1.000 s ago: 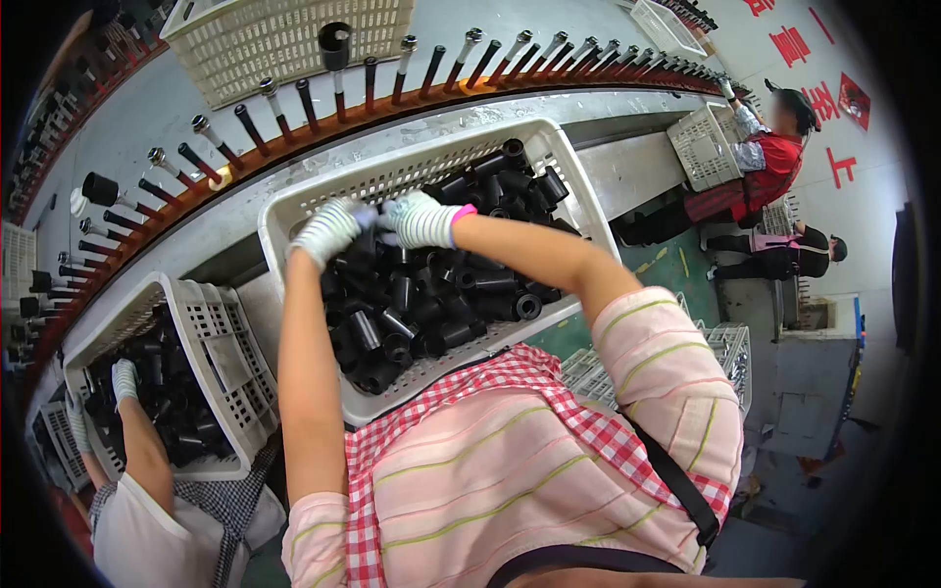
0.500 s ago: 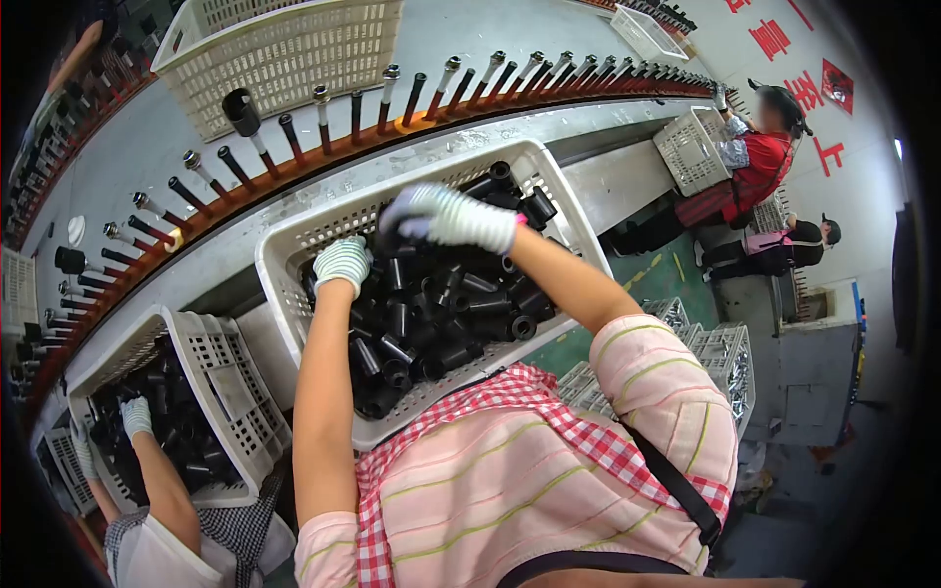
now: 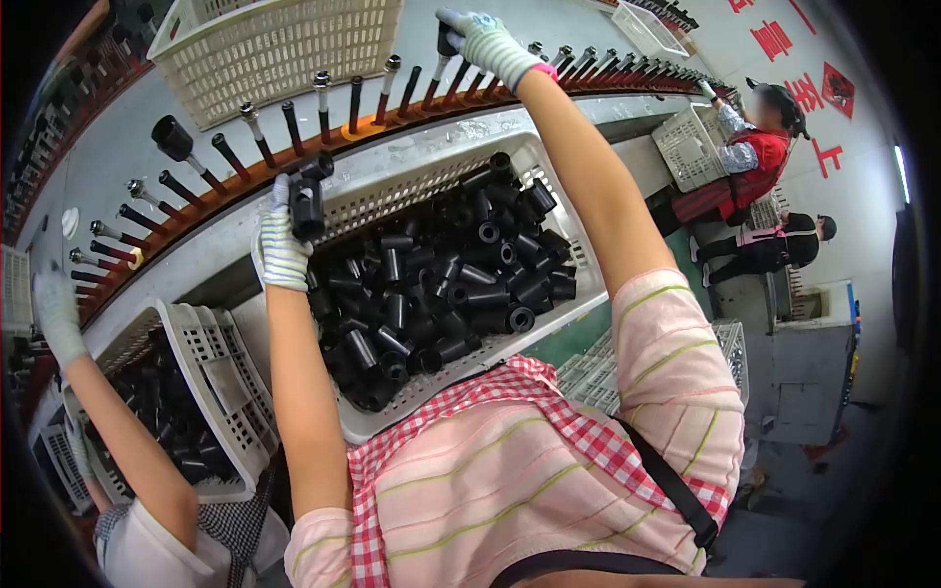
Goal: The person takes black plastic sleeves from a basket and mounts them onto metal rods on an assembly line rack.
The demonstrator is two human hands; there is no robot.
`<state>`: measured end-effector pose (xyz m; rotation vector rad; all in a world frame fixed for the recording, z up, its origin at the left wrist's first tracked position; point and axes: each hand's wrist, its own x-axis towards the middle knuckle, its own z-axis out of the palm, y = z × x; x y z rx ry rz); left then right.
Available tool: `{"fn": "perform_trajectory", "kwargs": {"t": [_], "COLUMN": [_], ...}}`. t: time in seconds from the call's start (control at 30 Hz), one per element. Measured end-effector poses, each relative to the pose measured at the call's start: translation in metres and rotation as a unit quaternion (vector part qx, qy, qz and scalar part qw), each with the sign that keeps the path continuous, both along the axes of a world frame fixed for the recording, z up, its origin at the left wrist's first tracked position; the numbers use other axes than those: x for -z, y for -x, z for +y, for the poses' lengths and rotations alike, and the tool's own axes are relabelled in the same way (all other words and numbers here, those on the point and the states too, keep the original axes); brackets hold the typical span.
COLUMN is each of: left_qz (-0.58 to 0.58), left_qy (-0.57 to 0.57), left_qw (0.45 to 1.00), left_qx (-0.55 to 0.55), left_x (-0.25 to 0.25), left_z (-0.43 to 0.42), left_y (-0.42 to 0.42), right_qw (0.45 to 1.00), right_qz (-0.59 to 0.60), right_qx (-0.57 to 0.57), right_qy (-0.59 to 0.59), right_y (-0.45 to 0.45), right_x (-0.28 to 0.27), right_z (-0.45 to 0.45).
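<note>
My gloved left hand (image 3: 283,245) is closed around black plastic sleeves (image 3: 308,208), at least two, above the left rim of a white crate (image 3: 578,220). Many more short black sleeves (image 3: 456,284) lie jumbled inside that crate. My gloved right hand (image 3: 482,44) reaches out over the row of rods, its fingers round a dark sleeve (image 3: 446,41) at the top of a silver-tipped rod (image 3: 434,83). How far the sleeve sits over the rod I cannot tell. Further left in the row, one rod carries a wide black sleeve (image 3: 173,138).
The upright rods stand along a curved brown rail (image 3: 294,157). Behind it sits a large white basket (image 3: 284,59). At left, a co-worker's blurred gloved hand (image 3: 59,314) is at the rail, beside another crate (image 3: 221,382) of sleeves. Another person in red (image 3: 755,162) works at right.
My right hand has gone from the crate up to the rods with a sleeve. My left hand has lifted sleeves to the crate's rim. The rods have shifted along the rail.
</note>
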<state>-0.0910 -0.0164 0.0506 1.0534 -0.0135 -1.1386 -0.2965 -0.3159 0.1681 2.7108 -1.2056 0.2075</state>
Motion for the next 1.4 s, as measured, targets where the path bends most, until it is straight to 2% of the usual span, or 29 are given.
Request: {"fn": "perform_trajectory", "kwargs": {"t": [0.03, 0.1, 0.17, 0.2, 0.23, 0.27, 0.3, 0.37, 0.4, 0.43, 0.5, 0.53, 0.57, 0.63, 0.67, 0.7, 0.73, 0.77, 0.8, 0.9, 1.0, 1.07, 1.13, 1.17, 1.23, 1.3, 1.33, 1.37, 1.4], "left_qz": [0.018, 0.067, 0.145, 0.145, 0.129, 0.114, 0.115, 0.134, 0.12, 0.118, 0.101, 0.099, 0.097, 0.107, 0.101, 0.104, 0.122, 0.139, 0.14, 0.115, 0.101, 0.1, 0.095, 0.097, 0.11, 0.111, 0.099, 0.087, 0.087], "left_qy": [0.007, 0.038, 0.029, 0.029, 0.017, 0.009, 0.009, 0.013, -0.004, -0.005, 0.037, 0.055, 0.062, 0.06, 0.06, 0.064, 0.061, 0.059, 0.061, 0.068, 0.063, 0.066, 0.052, 0.052, 0.046, 0.042, 0.045, 0.048, 0.047], "left_qw": [0.999, 0.997, 0.989, 0.989, 0.99, 0.99, 0.989, 0.988, 0.99, 0.991, 0.994, 0.993, 0.993, 0.991, 0.991, 0.99, 0.989, 0.988, 0.988, 0.988, 0.989, 0.989, 0.991, 0.991, 0.989, 0.989, 0.991, 0.993, 0.992], "left_qx": [-0.027, -0.024, -0.024, -0.026, -0.055, -0.087, -0.092, -0.071, -0.072, -0.068, -0.037, -0.017, -0.02, -0.05, -0.066, -0.069, -0.055, -0.039, -0.037, -0.073, -0.086, -0.08, -0.076, -0.077, -0.088, -0.092, -0.081, -0.07, -0.072], "left_x": [0.006, 0.014, 0.041, 0.037, 0.03, 0.024, 0.023, 0.023, 0.024, 0.031, 0.049, 0.049, 0.045, 0.046, 0.037, 0.035, 0.032, 0.031, 0.032, 0.034, 0.032, 0.025, 0.022, 0.021, 0.022, 0.021, 0.019, 0.018, 0.02], "left_z": [-0.003, -0.004, -0.01, -0.008, -0.008, -0.01, -0.011, -0.012, -0.014, -0.013, -0.011, -0.008, -0.007, -0.008, -0.007, -0.006, -0.003, -0.002, -0.003, -0.012, -0.01, -0.007, -0.004, -0.006, -0.009, -0.009, -0.009, -0.009, -0.009], "left_y": [-0.002, -0.007, -0.022, -0.021, -0.016, -0.014, -0.015, -0.014, -0.013, -0.016, -0.023, -0.024, -0.025, -0.024, -0.021, -0.022, -0.023, -0.023, -0.022, -0.017, -0.014, -0.012, -0.01, -0.011, -0.011, -0.011, -0.009, -0.009, -0.01], "right_qw": [0.997, 0.942, 0.854, 0.932, 0.971, 0.961, 0.949, 0.975, 0.967, 0.977, 0.985, 0.989, 0.972, 0.958, 0.949, 0.956, 0.967, 0.97, 0.957, 0.958, 0.972, 0.983, 0.911, 0.852, 0.812, 0.897, 0.934, 0.957, 0.965], "right_qz": [-0.053, -0.272, -0.326, -0.251, -0.164, -0.154, -0.18, -0.096, -0.108, -0.081, 0.025, 0.04, -0.028, -0.116, -0.124, -0.093, 0.046, 0.084, 0.195, 0.264, 0.21, -0.004, -0.176, -0.252, -0.417, -0.384, -0.334, -0.28, -0.248], "right_qx": [0.008, -0.172, -0.107, -0.138, -0.166, -0.222, -0.244, -0.192, -0.221, -0.195, -0.14, -0.13, -0.205, -0.249, -0.281, -0.27, -0.227, -0.214, -0.123, -0.039, -0.046, -0.051, -0.016, 0.022, 0.015, 0.085, 0.083, 0.079, 0.075], "right_qy": [-0.052, -0.098, -0.391, -0.224, -0.05, 0.054, 0.088, 0.054, 0.069, 0.043, 0.1, 0.056, 0.114, 0.088, 0.073, -0.063, -0.102, -0.078, -0.174, -0.107, -0.093, -0.177, -0.373, -0.458, -0.408, -0.202, -0.096, 0.012, 0.041], "right_y": [-0.003, 0.003, -0.008, -0.013, -0.018, -0.02, -0.026, -0.05, -0.06, -0.068, -0.076, -0.075, -0.067, -0.057, -0.045, -0.034, -0.019, 0.001, 0.014, 0.054, 0.069, 0.068, 0.059, 0.056, 0.055, 0.05, 0.05, 0.049, 0.047], "right_x": [0.003, 0.046, 0.039, 0.029, 0.019, 0.023, 0.024, 0.01, 0.023, 0.022, 0.041, 0.03, 0.031, 0.037, 0.049, 0.067, 0.075, 0.104, 0.12, 0.171, 0.178, 0.161, 0.117, 0.096, 0.074, 0.027, 0.013, 0.005, 0.003], "right_z": [-0.001, -0.037, -0.027, -0.004, 0.023, 0.029, 0.038, 0.055, 0.049, 0.053, 0.056, 0.072, 0.086, 0.126, 0.147, 0.165, 0.191, 0.202, 0.207, 0.201, 0.19, 0.189, 0.181, 0.175, 0.14, 0.108, 0.087, 0.065, 0.044]}}
